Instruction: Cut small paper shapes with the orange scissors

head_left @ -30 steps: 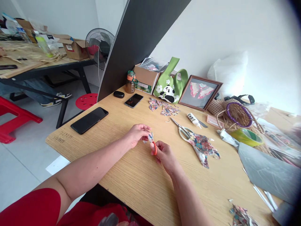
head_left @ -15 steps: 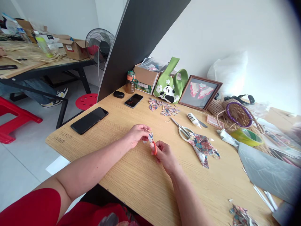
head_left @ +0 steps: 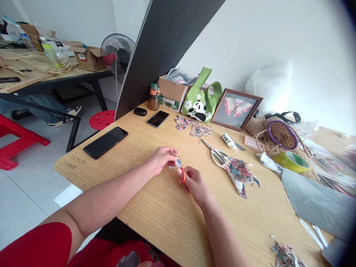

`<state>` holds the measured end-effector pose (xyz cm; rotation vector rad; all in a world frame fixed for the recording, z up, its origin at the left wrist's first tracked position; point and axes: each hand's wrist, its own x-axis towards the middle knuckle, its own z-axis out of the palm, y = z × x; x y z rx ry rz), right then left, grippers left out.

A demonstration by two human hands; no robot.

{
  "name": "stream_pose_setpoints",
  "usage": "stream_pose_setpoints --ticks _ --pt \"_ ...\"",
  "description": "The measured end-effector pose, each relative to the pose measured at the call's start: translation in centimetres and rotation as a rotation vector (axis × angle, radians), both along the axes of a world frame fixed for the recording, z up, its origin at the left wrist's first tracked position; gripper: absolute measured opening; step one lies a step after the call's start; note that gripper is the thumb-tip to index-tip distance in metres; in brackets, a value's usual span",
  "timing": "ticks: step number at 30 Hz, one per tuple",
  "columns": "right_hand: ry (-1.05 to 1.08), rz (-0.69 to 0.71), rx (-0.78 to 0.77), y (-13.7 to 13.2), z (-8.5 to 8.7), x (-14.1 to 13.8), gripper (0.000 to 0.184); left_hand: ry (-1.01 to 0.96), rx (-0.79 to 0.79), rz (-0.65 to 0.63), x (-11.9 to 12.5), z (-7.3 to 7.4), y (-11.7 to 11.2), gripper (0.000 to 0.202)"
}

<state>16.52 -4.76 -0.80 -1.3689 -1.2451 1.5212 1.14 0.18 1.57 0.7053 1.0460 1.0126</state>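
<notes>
Over the middle of the wooden table [head_left: 155,193], my left hand [head_left: 162,161] pinches a small scrap of patterned fabric [head_left: 177,163]. My right hand [head_left: 193,184] is closed around the orange handle of small scissors [head_left: 183,175], whose blades meet the scrap. The fingers hide part of the scrap. To the right lies a floral fabric piece [head_left: 239,170], touching larger white-handled scissors [head_left: 218,155]. Several cut floral pieces [head_left: 194,127] are spread farther back. A white glue bottle [head_left: 229,141] lies beyond the larger scissors.
Phones [head_left: 105,142] lie at the left, with a drink bottle [head_left: 154,97] behind. A green panda bag [head_left: 198,105] and a picture frame [head_left: 236,109] stand at the back. Woven baskets [head_left: 283,135], yellow tape [head_left: 292,162] and a grey sheet [head_left: 317,200] crowd the right side.
Both hands stay in nearly the same place, still holding the scrap and the small scissors. Only a very slight shift shows at the scissor blades.
</notes>
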Motion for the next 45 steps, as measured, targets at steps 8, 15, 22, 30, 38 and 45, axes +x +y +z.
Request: stream_pose_setpoints --ticks 8,15,22,30,38,45 --pt "0.0 0.002 0.007 0.0 -0.1 0.1 0.052 0.0 0.0 -0.002 0.0 -0.1 0.1 0.02" --pt "-0.005 0.006 0.014 0.0 0.1 0.1 0.051 -0.021 0.009 0.005 -0.2 -0.2 0.1 0.021" --pt "0.003 -0.012 0.019 0.0 0.2 0.1 0.051 -0.036 0.013 0.006 -0.3 -0.1 0.1 0.021" --pt "-0.019 -0.048 0.021 0.3 0.1 0.1 0.057 -0.048 -0.002 0.047 -0.3 0.4 0.2 0.018" --pt "-0.071 -0.069 0.049 0.3 0.3 0.2 0.054 -0.07 0.009 0.087 -0.5 0.4 0.3 0.019" --pt "-0.006 0.057 -0.004 0.0 0.8 0.3 0.051 -0.059 0.041 0.014 -0.6 -0.4 0.5 0.025"
